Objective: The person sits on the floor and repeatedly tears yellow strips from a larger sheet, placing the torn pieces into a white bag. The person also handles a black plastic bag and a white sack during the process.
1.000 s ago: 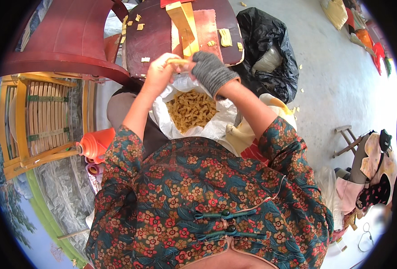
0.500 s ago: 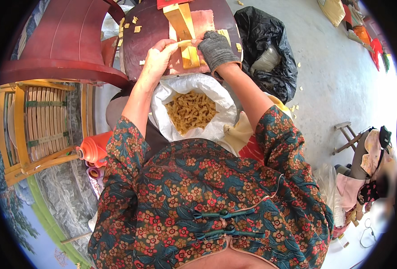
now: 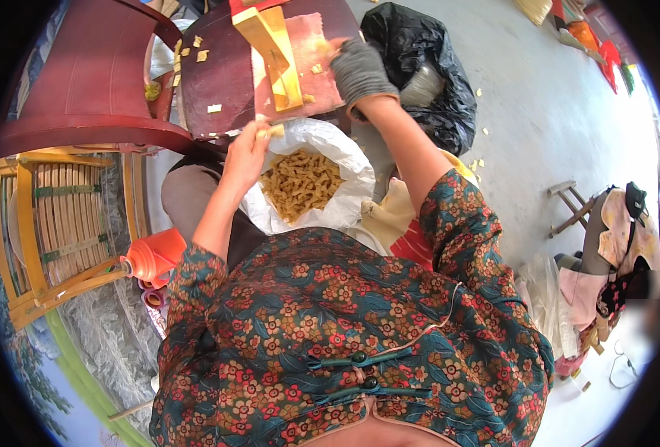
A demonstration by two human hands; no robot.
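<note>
My bare left hand (image 3: 246, 155) is closed, pinching a small flat yellow piece (image 3: 274, 131) over the left rim of a white bag (image 3: 360, 160). Inside the bag lies a heap of small twisted golden-brown pieces (image 3: 300, 188). My right hand (image 3: 361, 73), in a grey fingerless-looking glove, is at the right side of a pink cloth (image 3: 311, 45); its fingertips are blurred, so what they hold does not show. On the cloth stands a yellow wooden tool (image 3: 289, 86) with a slanted block, between my hands. Small yellow bits (image 3: 316, 69) lie beside it.
The dark red round-edged table (image 3: 210, 82) carries scattered yellow scraps. A black plastic bag (image 3: 449, 89) stands to its right. On the left are a red chair (image 3: 91, 67), a folded wooden chair (image 3: 69, 190) and an orange flask (image 3: 155, 255). A small stool (image 3: 568, 208) stands at right.
My hands have come apart from the yellow strip they held together. My left hand moved down toward the bag with a yellow piece; my right moved up over the cloth. The view shifted slightly.
</note>
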